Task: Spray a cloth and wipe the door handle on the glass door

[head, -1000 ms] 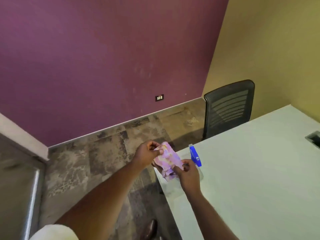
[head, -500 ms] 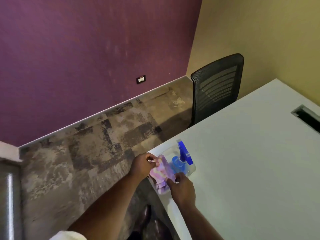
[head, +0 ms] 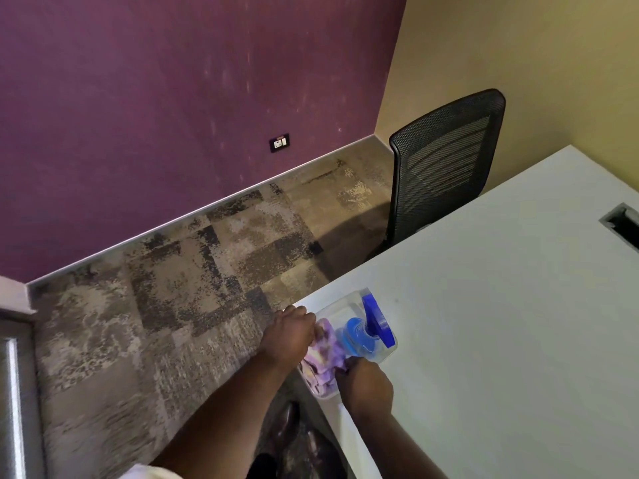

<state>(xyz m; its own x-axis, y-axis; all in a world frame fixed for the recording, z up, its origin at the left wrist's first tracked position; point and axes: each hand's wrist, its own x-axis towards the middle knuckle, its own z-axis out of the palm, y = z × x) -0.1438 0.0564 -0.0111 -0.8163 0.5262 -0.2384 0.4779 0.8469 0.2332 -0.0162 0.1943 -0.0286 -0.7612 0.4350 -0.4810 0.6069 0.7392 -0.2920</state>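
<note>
A pink and purple cloth (head: 326, 357) lies bunched in a clear plastic tray (head: 340, 305) at the near corner of the white table (head: 501, 323). My left hand (head: 288, 335) grips the cloth's far end and my right hand (head: 368, 382) grips its near end. A spray bottle (head: 359, 338) with blue liquid and a blue trigger head stands in the same tray, right beside the cloth. A metal door frame edge (head: 14, 392) shows at the far left; no door handle is in view.
A black mesh office chair (head: 446, 160) stands at the table's far side against the yellow wall. A purple wall with a socket (head: 279, 143) runs along the patterned carpet (head: 173, 305). A cable slot (head: 622, 224) is cut into the table at the right. Dark shoes (head: 290, 423) show below.
Both hands have lowered the cloth from above the table corner down into the tray beside the spray bottle. The view has tilted down and swung right.
</note>
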